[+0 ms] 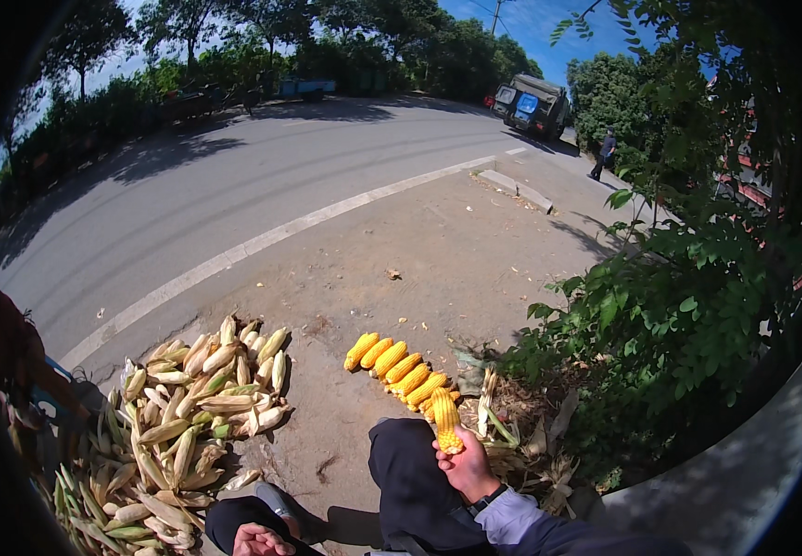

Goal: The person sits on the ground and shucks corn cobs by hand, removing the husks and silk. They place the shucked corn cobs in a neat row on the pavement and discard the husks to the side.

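Note:
My right hand grips a husked yellow ear of corn by its lower end, above my right knee. Just beyond it, several bare yellow ears lie side by side in a slanting row on the ground. At the bottom edge, my left hand is by my left knee, its fingers loosely curled and partly cut off by the frame. No object shows in it. To the left spreads a big heap of corn ears in dry husks, a few of them greenish.
Loose stripped husks lie right of the row, beneath a leafy bush. A white-edged road runs beyond. Farther off are a concrete kerb piece, a truck and a walking person. Another person is at the left edge.

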A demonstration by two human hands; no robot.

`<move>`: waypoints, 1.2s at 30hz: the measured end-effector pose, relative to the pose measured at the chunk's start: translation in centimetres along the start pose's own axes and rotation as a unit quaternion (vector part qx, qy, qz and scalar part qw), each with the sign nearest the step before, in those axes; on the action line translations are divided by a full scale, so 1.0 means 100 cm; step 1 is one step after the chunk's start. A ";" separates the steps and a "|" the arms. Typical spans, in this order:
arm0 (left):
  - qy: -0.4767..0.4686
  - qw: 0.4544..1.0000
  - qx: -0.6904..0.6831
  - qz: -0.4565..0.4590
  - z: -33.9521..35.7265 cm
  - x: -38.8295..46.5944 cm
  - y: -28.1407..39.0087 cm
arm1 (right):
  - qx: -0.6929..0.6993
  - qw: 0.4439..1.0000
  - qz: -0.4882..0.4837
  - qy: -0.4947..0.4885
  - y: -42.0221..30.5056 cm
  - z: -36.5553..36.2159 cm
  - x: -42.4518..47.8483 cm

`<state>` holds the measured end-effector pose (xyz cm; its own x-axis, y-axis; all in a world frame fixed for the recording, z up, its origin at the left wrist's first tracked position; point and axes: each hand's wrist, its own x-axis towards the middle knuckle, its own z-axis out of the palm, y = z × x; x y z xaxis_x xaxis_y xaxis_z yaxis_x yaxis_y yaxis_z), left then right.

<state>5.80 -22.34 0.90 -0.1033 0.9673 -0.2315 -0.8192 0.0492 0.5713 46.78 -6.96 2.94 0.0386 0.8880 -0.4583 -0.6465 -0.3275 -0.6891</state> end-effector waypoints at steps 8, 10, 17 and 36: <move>-0.011 1.000 -0.001 0.009 0.006 0.001 0.000 | 0.026 1.000 -0.002 -0.006 0.000 0.003 -0.003; -0.013 1.000 -0.003 0.011 0.006 0.001 0.000 | 0.023 1.000 -0.006 -0.007 0.000 0.001 -0.002; -0.032 0.999 -0.011 0.041 0.004 -0.007 0.005 | -0.015 1.000 -0.013 -0.012 -0.001 -0.001 -0.001; -0.056 0.994 0.017 0.096 0.019 -0.028 0.012 | -0.044 0.998 -0.046 0.016 -0.052 -0.034 -0.006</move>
<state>6.18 -24.56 3.74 -0.1900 0.9814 -0.0279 -0.7707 -0.1315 0.6235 52.72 -6.95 4.86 0.1209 0.9052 -0.4074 -0.5694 -0.2729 -0.7754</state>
